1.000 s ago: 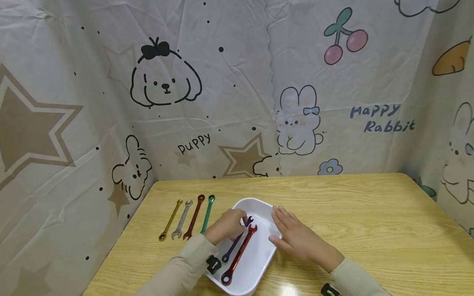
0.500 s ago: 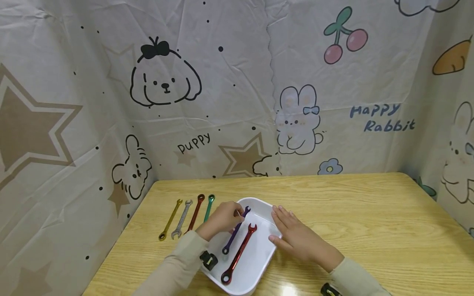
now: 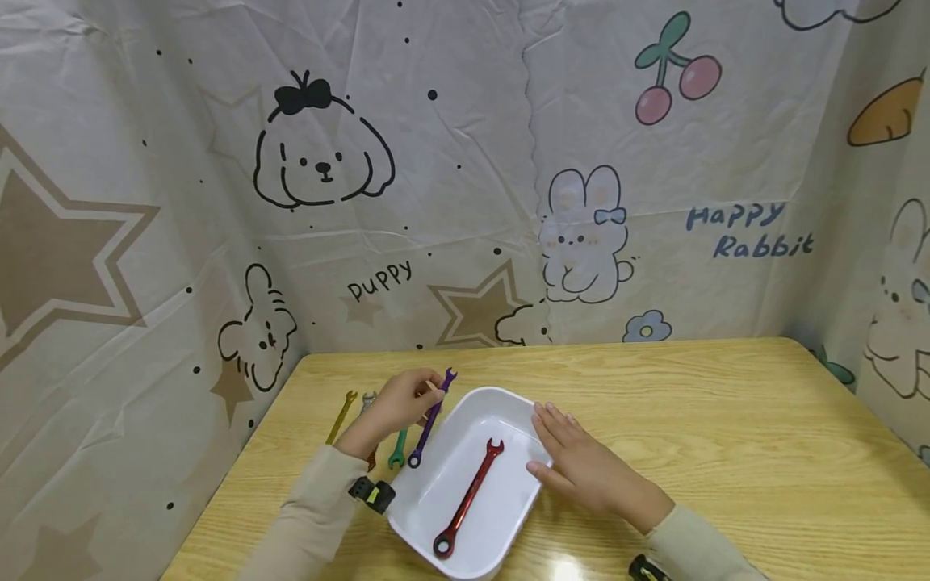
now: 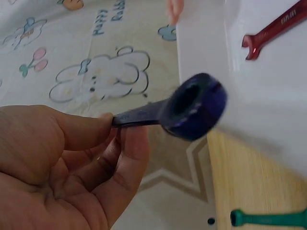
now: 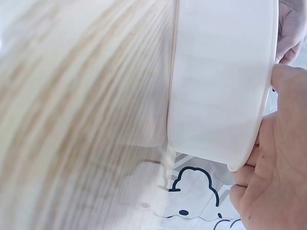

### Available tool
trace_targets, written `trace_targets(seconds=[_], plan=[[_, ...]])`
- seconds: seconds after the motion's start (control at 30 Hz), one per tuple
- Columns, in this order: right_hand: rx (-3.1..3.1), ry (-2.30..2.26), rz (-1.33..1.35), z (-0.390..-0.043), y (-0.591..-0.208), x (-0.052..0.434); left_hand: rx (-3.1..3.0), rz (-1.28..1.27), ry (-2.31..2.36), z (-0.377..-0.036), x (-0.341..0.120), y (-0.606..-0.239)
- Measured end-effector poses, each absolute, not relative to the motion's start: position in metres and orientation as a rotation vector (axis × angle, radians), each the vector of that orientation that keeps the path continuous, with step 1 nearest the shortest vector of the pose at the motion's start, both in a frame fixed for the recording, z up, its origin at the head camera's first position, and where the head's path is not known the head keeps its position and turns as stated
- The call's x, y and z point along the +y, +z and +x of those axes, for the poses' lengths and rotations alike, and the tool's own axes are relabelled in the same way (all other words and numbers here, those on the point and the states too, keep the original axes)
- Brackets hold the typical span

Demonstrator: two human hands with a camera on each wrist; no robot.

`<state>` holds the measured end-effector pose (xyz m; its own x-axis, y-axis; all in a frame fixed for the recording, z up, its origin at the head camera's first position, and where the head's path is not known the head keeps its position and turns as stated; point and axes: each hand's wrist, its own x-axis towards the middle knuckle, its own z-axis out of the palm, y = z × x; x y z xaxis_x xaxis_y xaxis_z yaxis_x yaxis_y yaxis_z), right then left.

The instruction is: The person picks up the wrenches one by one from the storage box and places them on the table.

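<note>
My left hand [image 3: 400, 401] pinches a purple combination wrench [image 3: 432, 421] between thumb and fingers, over the left rim of a white plastic bin [image 3: 424, 524]. Its open end points away and up; in the left wrist view the ring end [image 4: 213, 108] faces the camera. Inside the bin lies a red combination wrench [image 3: 468, 500], slanting. My right hand [image 3: 584, 468] rests with fairly straight fingers on the bin's right rim; the right wrist view shows the thumb and fingers along that rim, beside the bin's outer wall [image 5: 216, 81].
Left of the bin lie a green wrench [image 3: 398, 450], another red wrench [image 3: 373, 460], a silver wrench [image 3: 368, 399] and a gold wrench [image 3: 341, 416], partly hidden by my left hand and arm. A wooden table [image 3: 712, 436] extends right, backed by a printed cloth [image 3: 465, 202].
My left hand has lifted the purple wrench out of the bin and carried it left past the rim. The right hand and the red wrench in the bin stay put.
</note>
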<state>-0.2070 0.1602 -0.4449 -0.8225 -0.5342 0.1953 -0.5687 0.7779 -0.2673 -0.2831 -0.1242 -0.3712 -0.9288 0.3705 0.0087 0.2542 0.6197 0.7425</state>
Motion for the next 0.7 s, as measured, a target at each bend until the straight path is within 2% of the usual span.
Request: trace_targets(seconds=[0.3, 0.7], plan=[[-2.882, 0.473, 0.868, -0.207, -0.446, 0.160, 2.734, 0.332, 1.346, -0.290, -0.172, -0.360], [-2.867, 0.501, 0.876, -0.207, -0.446, 0.160, 2.819, 0.032, 1.394, -0.296, -0.230, -0.372]])
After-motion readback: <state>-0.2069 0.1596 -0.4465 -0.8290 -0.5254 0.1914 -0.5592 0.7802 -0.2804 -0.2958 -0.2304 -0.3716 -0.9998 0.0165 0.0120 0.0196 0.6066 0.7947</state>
